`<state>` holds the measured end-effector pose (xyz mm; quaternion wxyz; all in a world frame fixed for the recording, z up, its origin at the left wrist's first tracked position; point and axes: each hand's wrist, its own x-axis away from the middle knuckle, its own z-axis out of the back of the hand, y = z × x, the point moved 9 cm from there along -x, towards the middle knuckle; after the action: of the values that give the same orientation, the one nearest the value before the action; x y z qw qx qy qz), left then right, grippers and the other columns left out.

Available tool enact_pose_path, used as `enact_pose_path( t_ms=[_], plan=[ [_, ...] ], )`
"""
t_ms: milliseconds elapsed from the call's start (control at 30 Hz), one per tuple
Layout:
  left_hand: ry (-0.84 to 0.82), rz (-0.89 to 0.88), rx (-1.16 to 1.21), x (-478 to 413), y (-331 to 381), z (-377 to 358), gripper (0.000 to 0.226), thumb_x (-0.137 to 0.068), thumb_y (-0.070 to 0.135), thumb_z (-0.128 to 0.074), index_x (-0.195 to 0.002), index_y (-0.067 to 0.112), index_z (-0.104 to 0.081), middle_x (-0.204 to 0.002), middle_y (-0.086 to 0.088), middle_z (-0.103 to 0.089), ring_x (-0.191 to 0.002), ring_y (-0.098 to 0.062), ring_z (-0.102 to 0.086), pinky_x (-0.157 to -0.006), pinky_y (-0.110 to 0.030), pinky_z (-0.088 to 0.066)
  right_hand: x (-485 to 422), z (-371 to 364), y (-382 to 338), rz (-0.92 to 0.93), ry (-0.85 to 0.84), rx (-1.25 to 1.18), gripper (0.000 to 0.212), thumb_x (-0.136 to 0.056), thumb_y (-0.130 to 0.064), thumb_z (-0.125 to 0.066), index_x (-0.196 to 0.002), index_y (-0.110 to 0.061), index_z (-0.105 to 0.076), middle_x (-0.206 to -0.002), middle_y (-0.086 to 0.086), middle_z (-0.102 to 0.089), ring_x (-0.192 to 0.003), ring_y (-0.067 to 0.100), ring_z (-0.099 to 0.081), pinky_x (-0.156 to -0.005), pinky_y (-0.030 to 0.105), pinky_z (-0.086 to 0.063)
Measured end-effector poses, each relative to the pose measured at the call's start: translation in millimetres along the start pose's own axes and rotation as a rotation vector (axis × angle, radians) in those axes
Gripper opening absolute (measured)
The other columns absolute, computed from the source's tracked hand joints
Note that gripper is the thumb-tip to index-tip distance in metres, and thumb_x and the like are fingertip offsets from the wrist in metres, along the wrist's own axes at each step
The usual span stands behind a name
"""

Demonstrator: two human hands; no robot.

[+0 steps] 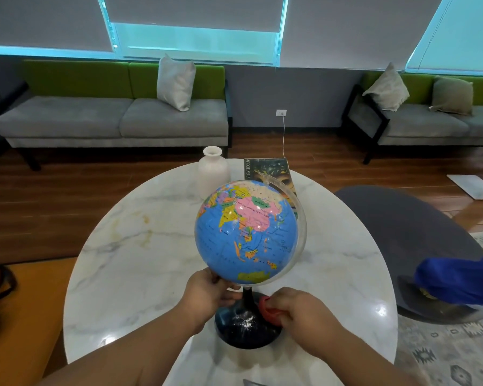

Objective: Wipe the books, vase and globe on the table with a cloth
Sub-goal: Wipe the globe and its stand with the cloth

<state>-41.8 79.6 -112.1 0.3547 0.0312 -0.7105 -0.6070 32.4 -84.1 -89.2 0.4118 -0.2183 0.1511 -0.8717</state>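
Light: bright, cyan daylight from windows (195, 37) ahead of me.
Glare: spots on my table (151, 260) and globe (246, 232).
Edges: bowed, slightly soft.

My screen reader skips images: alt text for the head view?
A person's left hand holds a blue globe on a black stand while the right hand grips a red cloth at its base, on a round white marble table; a white vase and a dark book sit behind.
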Motion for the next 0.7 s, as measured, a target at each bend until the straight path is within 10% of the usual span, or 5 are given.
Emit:
enact_pose_path(
  t_ms=[267,400,567,700],
  plan=[
    [-0.024,0.006,-0.037,2,-1,-3,0.018,-0.095,0.007,-0.054,-0.108,-0.004,-0.060,-0.089,-0.017,-0.070,-0.071,-0.027,-0.073,-0.059,-0.027,-0.058,-1,-9,13,-0.009,-0.044,-0.043,0.031,-0.086,-0.014,-0.057,-0.097,-0.040,-0.070,-0.101,-0.017,-0.061,-0.066,-0.004,-0.055,-0.062,0.010,-0.044],
    [-0.057,0.017,-0.046,6,-1,-4,0.018,-0.090,0.000,-0.058,-0.108,0.000,-0.062,-0.086,-0.019,-0.073,-0.072,-0.027,-0.072,-0.063,-0.030,-0.059,-8,-8,-5,0.120,-0.012,0.219,0.017,-0.085,-0.029,-0.051,-0.092,-0.035,-0.066,-0.084,0.007,-0.067,-0.052,0.018,-0.057,-0.049,0.023,-0.045],
    [-0.049,0.014,-0.059,8,0,-4,0.021,-0.086,-0.010,-0.059,-0.104,0.000,-0.062,-0.071,-0.007,-0.074,-0.063,-0.022,-0.072,-0.059,-0.029,-0.058,-25,-15,-10,0.049,0.020,0.021,0.031,-0.096,-0.036,-0.049,-0.123,-0.026,-0.061,-0.119,-0.001,-0.064,-0.106,0.016,-0.061,-0.079,0.019,-0.044],
    [0.002,0.005,-0.009,10,3,-3,0.008,-0.095,0.003,-0.054,-0.100,0.002,-0.059,-0.079,-0.014,-0.069,-0.059,-0.021,-0.070,-0.056,-0.026,-0.057,-14,-12,-9,-0.024,-0.017,-0.061,0.028,-0.083,-0.033,-0.048,-0.105,-0.037,-0.065,-0.105,-0.008,-0.065,-0.092,0.013,-0.061,-0.084,0.030,-0.052]
  ],
)
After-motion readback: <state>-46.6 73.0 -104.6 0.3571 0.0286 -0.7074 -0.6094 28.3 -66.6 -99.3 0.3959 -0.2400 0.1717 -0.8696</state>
